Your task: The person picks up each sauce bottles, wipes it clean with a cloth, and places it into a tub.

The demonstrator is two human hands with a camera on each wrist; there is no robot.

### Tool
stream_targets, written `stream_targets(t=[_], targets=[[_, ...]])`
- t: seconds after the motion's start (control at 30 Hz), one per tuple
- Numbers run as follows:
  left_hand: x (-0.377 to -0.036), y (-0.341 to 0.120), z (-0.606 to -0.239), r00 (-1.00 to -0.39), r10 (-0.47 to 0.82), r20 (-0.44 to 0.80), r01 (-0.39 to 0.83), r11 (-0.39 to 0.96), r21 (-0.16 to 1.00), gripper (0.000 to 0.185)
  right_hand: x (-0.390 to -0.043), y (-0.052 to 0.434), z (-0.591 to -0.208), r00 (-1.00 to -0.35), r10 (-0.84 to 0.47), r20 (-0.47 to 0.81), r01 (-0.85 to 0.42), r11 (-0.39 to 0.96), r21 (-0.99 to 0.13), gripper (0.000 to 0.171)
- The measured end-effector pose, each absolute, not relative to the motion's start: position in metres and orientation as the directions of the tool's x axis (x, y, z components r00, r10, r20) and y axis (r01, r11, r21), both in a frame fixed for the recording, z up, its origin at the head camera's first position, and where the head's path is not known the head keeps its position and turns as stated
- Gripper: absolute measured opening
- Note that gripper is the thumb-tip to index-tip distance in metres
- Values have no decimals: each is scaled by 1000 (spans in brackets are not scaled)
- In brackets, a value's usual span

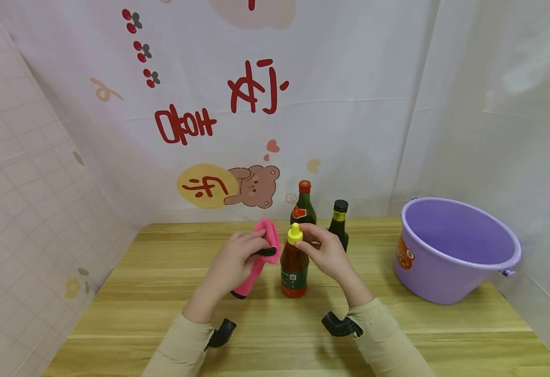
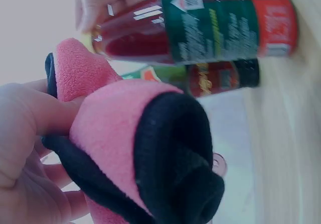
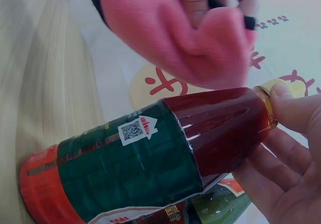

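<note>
1. Head view shows the sauce bottle [image 1: 294, 262] upright near the middle of the bench [image 1: 275, 337]; my left grip [image 1: 234, 259] is at its 9 o'clock, my right grip [image 1: 324, 251] at its 2 o'clock.
2. With my right grip I hold its top, thumb on the yellow cap [image 1: 295, 236] and fingers around behind the neck; with my left grip I pinch the pink cloth [image 1: 251, 277] by its folds.
3. I judge the sauce bottle the weightier item, since red sauce fills much of it; its wall looks stiff, glossy and perhaps slick, and I cannot tell whether it is glass or plastic.
4. For lifting, I would favour the body around the green label [image 1: 294, 279], low and broad; a hold on the cap and neck alone steadies it, yet could let it swing or slip.
5. The cloth looks light, plush and floppy; I would take it by a bunched fold, minding the loose black edging [image 2: 150, 133].
6. Glass may be nearby: a red-capped bottle [image 1: 304, 207] stands towards 12 o'clock of the sauce bottle, a black-capped bottle [image 1: 339, 225] towards 2; I would leave both room.
</note>
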State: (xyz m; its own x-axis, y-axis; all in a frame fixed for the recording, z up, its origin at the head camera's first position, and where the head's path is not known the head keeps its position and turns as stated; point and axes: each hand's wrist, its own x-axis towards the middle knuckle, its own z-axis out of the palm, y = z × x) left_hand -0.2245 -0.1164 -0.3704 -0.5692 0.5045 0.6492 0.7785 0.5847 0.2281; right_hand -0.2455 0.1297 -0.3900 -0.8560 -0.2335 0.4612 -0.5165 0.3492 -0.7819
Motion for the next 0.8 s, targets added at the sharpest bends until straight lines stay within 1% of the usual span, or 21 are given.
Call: stream_targets(t=[0.2, 0.4, 0.8], targets=[[-220, -106, -361, -539, 477, 694, 794, 564, 229, 27, -246, 130, -390, -852, -233, 470, -524, 345, -779, 35], [-221, -98, -365, -554, 473, 685, 786, 567, 245, 29, -245, 130, -390, -854, -230, 467, -520, 344, -782, 34], [-224, -91, -373, -566, 494, 660, 783, 573, 242, 29, -246, 130, -391, -850, -233, 472, -526, 338, -781, 35]])
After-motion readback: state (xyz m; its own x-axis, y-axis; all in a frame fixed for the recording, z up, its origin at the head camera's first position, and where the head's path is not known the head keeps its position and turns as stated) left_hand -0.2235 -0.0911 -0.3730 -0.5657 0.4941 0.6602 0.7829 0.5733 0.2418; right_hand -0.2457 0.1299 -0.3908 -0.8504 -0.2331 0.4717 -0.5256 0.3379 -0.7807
